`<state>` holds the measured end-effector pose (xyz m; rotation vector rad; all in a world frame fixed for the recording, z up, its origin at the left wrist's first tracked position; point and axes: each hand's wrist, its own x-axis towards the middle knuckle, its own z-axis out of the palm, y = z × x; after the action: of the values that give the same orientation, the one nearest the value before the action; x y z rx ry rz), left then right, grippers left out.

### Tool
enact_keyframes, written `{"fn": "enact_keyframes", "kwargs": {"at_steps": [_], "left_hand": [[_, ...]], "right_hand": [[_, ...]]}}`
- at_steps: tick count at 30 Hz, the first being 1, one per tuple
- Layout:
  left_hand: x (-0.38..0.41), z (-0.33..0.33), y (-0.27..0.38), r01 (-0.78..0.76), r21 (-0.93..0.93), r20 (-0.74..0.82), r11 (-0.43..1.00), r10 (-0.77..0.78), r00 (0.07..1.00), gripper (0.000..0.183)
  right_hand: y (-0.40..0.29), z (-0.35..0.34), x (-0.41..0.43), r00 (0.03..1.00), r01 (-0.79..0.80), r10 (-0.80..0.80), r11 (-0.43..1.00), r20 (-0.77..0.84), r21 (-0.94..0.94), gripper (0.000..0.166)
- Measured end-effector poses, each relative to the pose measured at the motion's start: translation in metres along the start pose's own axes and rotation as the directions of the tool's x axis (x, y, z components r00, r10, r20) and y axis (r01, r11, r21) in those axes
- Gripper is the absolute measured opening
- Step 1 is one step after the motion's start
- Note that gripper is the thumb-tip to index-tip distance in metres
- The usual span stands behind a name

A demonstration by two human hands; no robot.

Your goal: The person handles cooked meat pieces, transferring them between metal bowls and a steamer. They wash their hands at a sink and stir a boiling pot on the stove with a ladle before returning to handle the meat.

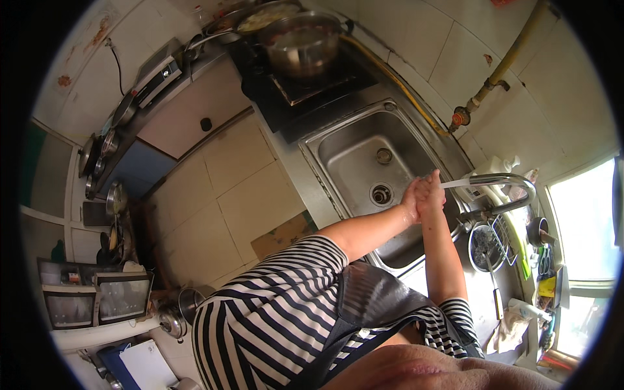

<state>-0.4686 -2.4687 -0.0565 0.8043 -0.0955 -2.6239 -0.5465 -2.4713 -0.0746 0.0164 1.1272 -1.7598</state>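
Observation:
Both bare hands are pressed together under a running tap, over the right side of a stainless steel sink (348,161). My left hand (413,201) comes in from the left and lies against my right hand (432,191), their fingers folded together; the overlap hides some fingers. No object shows in either hand. A stream of water (454,184) runs from the curved metal faucet (504,179) onto the hands. Below and left of them is the sink's drain (381,194). The wrists look wet.
Beyond the sink, a large steel pot (304,51) stands on a black stove (336,80). Right of the sink are a bowl with a long-handled utensil (492,278), a wire rack (504,239), scissors (544,258) and a cloth (507,331). A yellow hose (404,92) runs along the wall.

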Motion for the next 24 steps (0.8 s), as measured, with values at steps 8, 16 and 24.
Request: {"fn": "enact_keyframes", "kwargs": {"at_steps": [8,16,24], "left_hand": [[0.034,-0.01,-0.019,-0.01,0.043,-0.008,0.999,0.011,1.0,0.029],[0.034,-0.034,0.009,-0.04,0.53,0.037,0.847,0.024,0.999,0.022],[0.027,-0.003,-0.016,-0.072,0.385,0.02,0.92,0.069,0.997,0.02]], "right_hand": [[0.009,-0.027,0.012,0.869,0.406,-0.445,0.393,0.216,-0.825,0.036],[0.006,-0.026,-0.038,0.987,0.161,-0.097,0.599,0.128,-0.784,0.037],[0.007,-0.097,0.021,0.737,-0.409,0.232,0.901,0.635,0.145,0.026]]}}
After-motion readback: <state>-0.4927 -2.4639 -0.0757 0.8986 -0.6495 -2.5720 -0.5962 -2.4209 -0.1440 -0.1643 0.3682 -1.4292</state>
